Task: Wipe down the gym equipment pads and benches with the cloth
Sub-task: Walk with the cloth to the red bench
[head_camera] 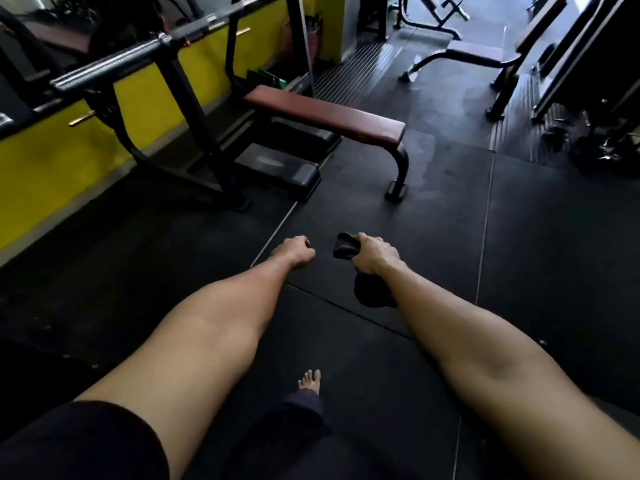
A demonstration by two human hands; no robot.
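Observation:
Both my arms reach out over the black rubber floor. My right hand grips a dark cloth, which bunches out above the fist and hangs down below the wrist. My left hand is curled into a fist and holds nothing. A flat bench with a dark red pad stands ahead on black legs, well beyond both hands. A second bench pad sits at the far right back.
A barbell lies on a black rack at the left, before a yellow wall. Black step platforms sit under the red bench. Dumbbells lie at the right. My bare foot stands on the mat.

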